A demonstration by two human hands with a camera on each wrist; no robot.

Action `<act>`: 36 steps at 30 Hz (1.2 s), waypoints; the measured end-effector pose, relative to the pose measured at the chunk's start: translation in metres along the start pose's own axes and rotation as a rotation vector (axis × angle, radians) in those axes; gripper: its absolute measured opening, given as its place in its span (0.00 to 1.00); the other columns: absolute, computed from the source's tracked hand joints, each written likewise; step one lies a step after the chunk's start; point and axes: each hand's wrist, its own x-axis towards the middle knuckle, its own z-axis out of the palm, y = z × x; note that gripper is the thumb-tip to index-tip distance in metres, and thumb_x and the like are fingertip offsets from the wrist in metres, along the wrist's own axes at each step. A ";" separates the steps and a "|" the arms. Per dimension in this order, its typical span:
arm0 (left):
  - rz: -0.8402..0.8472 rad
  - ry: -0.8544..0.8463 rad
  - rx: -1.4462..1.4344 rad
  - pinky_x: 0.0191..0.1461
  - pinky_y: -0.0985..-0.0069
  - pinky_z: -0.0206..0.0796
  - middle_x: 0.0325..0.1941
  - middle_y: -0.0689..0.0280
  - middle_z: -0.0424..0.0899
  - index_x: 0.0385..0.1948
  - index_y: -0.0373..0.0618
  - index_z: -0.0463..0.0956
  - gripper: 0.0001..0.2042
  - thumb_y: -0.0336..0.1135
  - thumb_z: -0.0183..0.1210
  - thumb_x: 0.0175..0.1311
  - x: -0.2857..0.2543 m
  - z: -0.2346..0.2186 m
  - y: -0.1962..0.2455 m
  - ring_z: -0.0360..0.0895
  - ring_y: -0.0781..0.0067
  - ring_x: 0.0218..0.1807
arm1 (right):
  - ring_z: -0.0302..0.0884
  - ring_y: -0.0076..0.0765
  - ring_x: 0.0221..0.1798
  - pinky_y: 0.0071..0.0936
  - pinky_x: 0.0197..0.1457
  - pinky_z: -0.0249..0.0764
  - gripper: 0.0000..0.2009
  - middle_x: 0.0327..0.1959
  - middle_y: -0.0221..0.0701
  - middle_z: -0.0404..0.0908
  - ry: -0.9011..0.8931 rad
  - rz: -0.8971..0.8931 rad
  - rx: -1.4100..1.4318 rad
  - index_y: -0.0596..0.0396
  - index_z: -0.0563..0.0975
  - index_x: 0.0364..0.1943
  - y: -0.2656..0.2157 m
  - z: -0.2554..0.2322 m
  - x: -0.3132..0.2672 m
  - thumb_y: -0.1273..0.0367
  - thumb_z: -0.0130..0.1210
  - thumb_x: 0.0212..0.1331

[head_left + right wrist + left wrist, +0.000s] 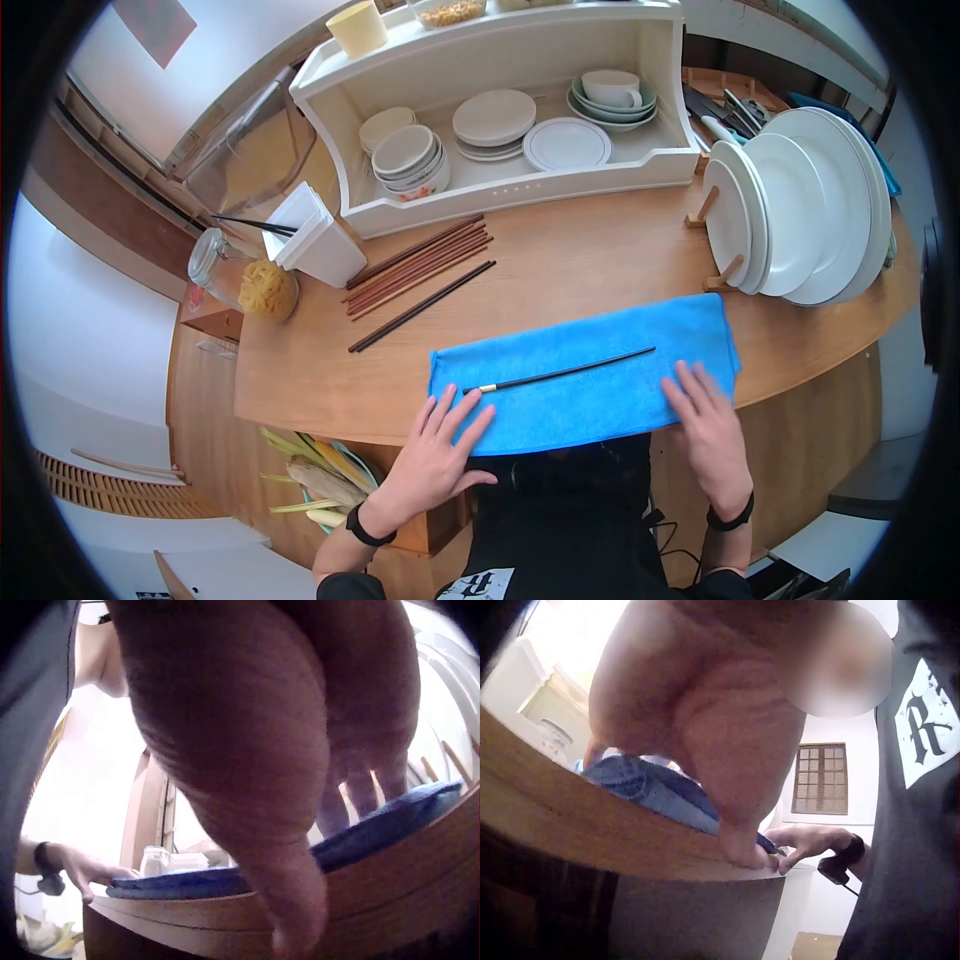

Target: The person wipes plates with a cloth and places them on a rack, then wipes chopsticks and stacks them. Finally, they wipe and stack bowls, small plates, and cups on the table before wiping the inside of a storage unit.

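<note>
A blue cloth [590, 400] lies flat at the table's front edge, with one dark chopstick [570, 371] with a gold band across it. The left hand [430, 460] rests with spread, straight fingers at the cloth's left end, its fingertips near the banded end of the chopstick. On the cloth's right end lies the right hand [712, 435], fingers extended. In the right wrist view the right thumb [292, 907] hangs over the front edge beside the cloth [375, 829]. Neither hand grips anything in the head view.
Brown chopsticks [420, 262] and a dark pair [422, 306] lie left of centre. Behind stands a white shelf [520, 195] with bowls and plates. A white container [325, 245] and pasta jar [268, 290] are at left; a rack of plates [790, 210] stands at right.
</note>
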 end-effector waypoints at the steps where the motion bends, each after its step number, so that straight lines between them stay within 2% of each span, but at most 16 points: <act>1: 0.004 -0.013 0.048 0.77 0.49 0.51 0.74 0.52 0.63 0.72 0.54 0.63 0.39 0.48 0.68 0.58 -0.004 0.007 0.000 0.55 0.42 0.77 | 0.67 0.55 0.70 0.49 0.73 0.64 0.33 0.69 0.40 0.71 0.047 0.026 -0.046 0.53 0.73 0.64 0.008 0.003 -0.002 0.72 0.67 0.47; 2: 0.010 -0.028 0.095 0.77 0.50 0.51 0.74 0.54 0.62 0.73 0.58 0.63 0.38 0.47 0.67 0.58 -0.007 0.013 -0.001 0.55 0.43 0.78 | 0.68 0.53 0.69 0.49 0.72 0.66 0.32 0.69 0.38 0.72 0.095 0.055 -0.091 0.53 0.74 0.63 0.011 0.006 -0.004 0.74 0.65 0.47; 3: 0.005 0.062 0.168 0.76 0.52 0.55 0.73 0.59 0.66 0.68 0.65 0.70 0.31 0.40 0.66 0.60 -0.008 0.023 -0.004 0.60 0.47 0.76 | 0.73 0.52 0.65 0.47 0.67 0.69 0.26 0.63 0.37 0.78 0.160 0.025 -0.109 0.53 0.79 0.57 0.012 0.007 -0.003 0.76 0.62 0.48; 6: 0.055 0.184 0.187 0.71 0.55 0.62 0.66 0.63 0.76 0.61 0.62 0.78 0.25 0.34 0.65 0.58 -0.016 0.035 -0.016 0.69 0.53 0.71 | 0.78 0.50 0.58 0.42 0.60 0.74 0.19 0.55 0.35 0.84 0.231 -0.036 -0.174 0.54 0.82 0.50 0.017 0.010 -0.015 0.76 0.59 0.50; 9: 0.052 0.338 0.059 0.64 0.59 0.68 0.54 0.67 0.85 0.51 0.58 0.84 0.19 0.29 0.64 0.56 -0.021 0.037 -0.014 0.78 0.59 0.63 | 0.81 0.45 0.51 0.38 0.50 0.75 0.14 0.47 0.34 0.87 0.299 -0.082 -0.142 0.55 0.84 0.42 0.020 0.010 -0.022 0.76 0.58 0.50; 12: 0.056 0.375 -0.089 0.60 0.60 0.69 0.46 0.68 0.88 0.45 0.54 0.85 0.15 0.25 0.64 0.55 -0.019 0.031 -0.024 0.83 0.63 0.57 | 0.82 0.41 0.49 0.37 0.45 0.75 0.12 0.44 0.34 0.87 0.229 -0.097 0.028 0.55 0.84 0.39 0.032 -0.006 -0.023 0.76 0.59 0.49; 13: 0.055 0.424 -0.162 0.52 0.63 0.72 0.41 0.66 0.88 0.40 0.49 0.83 0.11 0.24 0.65 0.55 -0.014 0.026 -0.026 0.85 0.61 0.49 | 0.81 0.42 0.44 0.38 0.43 0.73 0.10 0.38 0.37 0.85 0.254 -0.083 0.071 0.55 0.82 0.36 0.032 -0.010 -0.017 0.77 0.59 0.47; 16: -0.199 0.409 -0.367 0.44 0.66 0.74 0.38 0.62 0.87 0.39 0.46 0.82 0.10 0.26 0.67 0.56 -0.009 0.007 -0.023 0.85 0.57 0.42 | 0.77 0.47 0.39 0.40 0.41 0.71 0.11 0.32 0.38 0.80 0.224 -0.035 0.106 0.56 0.81 0.36 0.030 -0.027 0.001 0.78 0.59 0.45; 17: -0.286 0.444 -0.360 0.39 0.65 0.74 0.35 0.58 0.86 0.40 0.45 0.81 0.10 0.28 0.69 0.56 -0.003 0.003 -0.020 0.83 0.53 0.37 | 0.74 0.51 0.36 0.42 0.41 0.70 0.12 0.30 0.39 0.76 0.230 -0.042 0.107 0.56 0.80 0.37 0.027 -0.029 0.008 0.80 0.59 0.45; 20: -0.521 0.569 -0.346 0.38 0.64 0.74 0.31 0.58 0.84 0.42 0.45 0.81 0.12 0.28 0.69 0.58 0.027 -0.007 -0.005 0.82 0.51 0.33 | 0.73 0.51 0.36 0.44 0.42 0.70 0.14 0.33 0.39 0.77 0.311 0.024 0.065 0.56 0.79 0.41 0.027 -0.017 0.027 0.79 0.59 0.47; 21: -0.559 0.534 -0.335 0.46 0.62 0.74 0.40 0.54 0.84 0.50 0.44 0.79 0.17 0.28 0.68 0.58 0.030 -0.002 -0.007 0.82 0.50 0.41 | 0.75 0.51 0.43 0.44 0.49 0.71 0.16 0.39 0.39 0.78 0.258 0.124 -0.013 0.56 0.78 0.45 0.022 -0.013 0.033 0.79 0.60 0.49; 24: -0.466 0.588 -0.046 0.58 0.61 0.71 0.52 0.50 0.83 0.55 0.44 0.77 0.21 0.27 0.67 0.59 0.038 0.007 0.000 0.80 0.50 0.54 | 0.74 0.53 0.55 0.44 0.59 0.70 0.17 0.47 0.40 0.78 0.506 0.087 -0.258 0.55 0.77 0.48 -0.001 -0.002 0.052 0.76 0.62 0.51; 25: -0.409 0.516 -0.016 0.68 0.57 0.63 0.65 0.51 0.75 0.59 0.44 0.75 0.23 0.27 0.66 0.60 0.038 0.008 0.005 0.70 0.49 0.67 | 0.70 0.55 0.62 0.48 0.66 0.66 0.18 0.53 0.41 0.75 0.495 0.054 -0.272 0.55 0.77 0.50 -0.003 0.008 0.048 0.73 0.64 0.53; 28: -0.113 0.327 -0.111 0.71 0.55 0.61 0.64 0.55 0.76 0.60 0.45 0.75 0.25 0.28 0.67 0.58 0.039 0.022 0.023 0.70 0.50 0.69 | 0.71 0.53 0.60 0.49 0.67 0.66 0.18 0.52 0.41 0.76 0.345 -0.208 -0.235 0.57 0.77 0.50 -0.034 0.008 0.047 0.72 0.63 0.54; 31: -0.107 0.290 -0.132 0.74 0.53 0.58 0.61 0.59 0.80 0.58 0.45 0.77 0.25 0.28 0.68 0.55 0.050 0.031 0.049 0.71 0.52 0.69 | 0.72 0.50 0.57 0.48 0.64 0.66 0.17 0.50 0.40 0.76 0.148 -0.201 0.141 0.57 0.77 0.50 -0.053 0.022 0.052 0.72 0.60 0.54; 36: -0.191 0.435 -0.202 0.69 0.55 0.61 0.51 0.64 0.83 0.48 0.46 0.82 0.18 0.27 0.67 0.52 0.052 0.048 0.040 0.76 0.58 0.59 | 0.72 0.44 0.51 0.47 0.57 0.67 0.13 0.42 0.35 0.75 0.200 -0.175 -0.043 0.56 0.78 0.45 -0.058 0.035 0.060 0.72 0.55 0.55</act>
